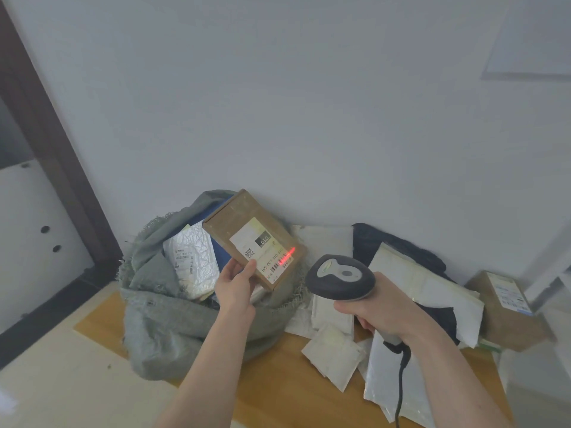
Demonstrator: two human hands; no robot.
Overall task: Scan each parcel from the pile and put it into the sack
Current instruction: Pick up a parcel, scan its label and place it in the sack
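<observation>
— What stands behind the hands?
— A plain pale wall (309,103), evenly lit, with a faint framed panel (531,41) high above the right hand.
— And to the left?
— A dark brown door frame (46,143) slants down far left of the left hand; beyond it, a white cabinet (34,242) with round holes.
— Underneath?
— A wooden tabletop (278,390) below both hands, and cream floor (61,381) lower left.

The wooden table (278,393) carries a grey sack (160,322) and piled parcels (333,355).
</observation>
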